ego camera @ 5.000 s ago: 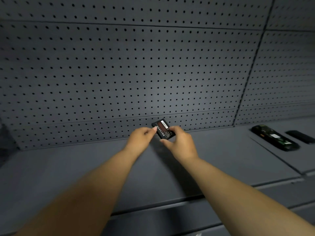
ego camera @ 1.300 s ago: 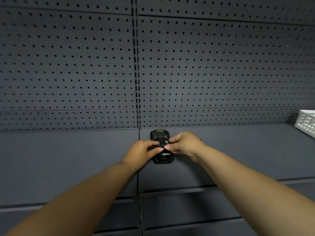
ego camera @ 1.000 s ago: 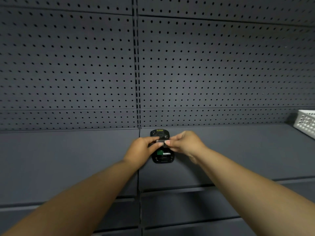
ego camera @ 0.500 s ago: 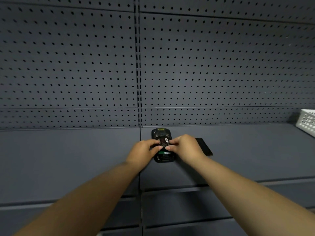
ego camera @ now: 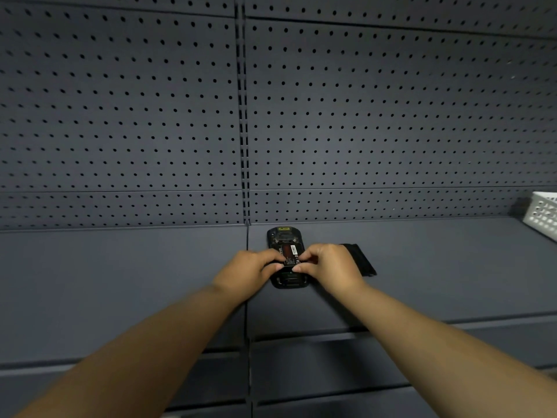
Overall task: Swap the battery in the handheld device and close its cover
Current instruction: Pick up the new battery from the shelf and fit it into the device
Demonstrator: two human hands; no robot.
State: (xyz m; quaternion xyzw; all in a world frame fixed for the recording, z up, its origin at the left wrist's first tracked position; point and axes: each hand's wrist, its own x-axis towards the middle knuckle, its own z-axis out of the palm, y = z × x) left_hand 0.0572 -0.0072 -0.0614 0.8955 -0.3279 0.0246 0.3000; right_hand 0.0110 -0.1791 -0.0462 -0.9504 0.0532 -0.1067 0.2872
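A black handheld device lies face down on the grey shelf, its back compartment uncovered. A black battery with a red label sits flat in that compartment. My left hand pinches the battery's near left edge with its fingertips. My right hand pinches the near right edge. The device's black cover lies on the shelf just right of my right hand, partly hidden behind it.
A perforated grey back wall rises right behind the device. A white plastic basket stands at the far right of the shelf. The shelf's front edge runs below my forearms.
The battery, carried in both hands five seconds ago, has come down over the device. In the last second it has tilted down flatter into the compartment, and the cover has come into sight.
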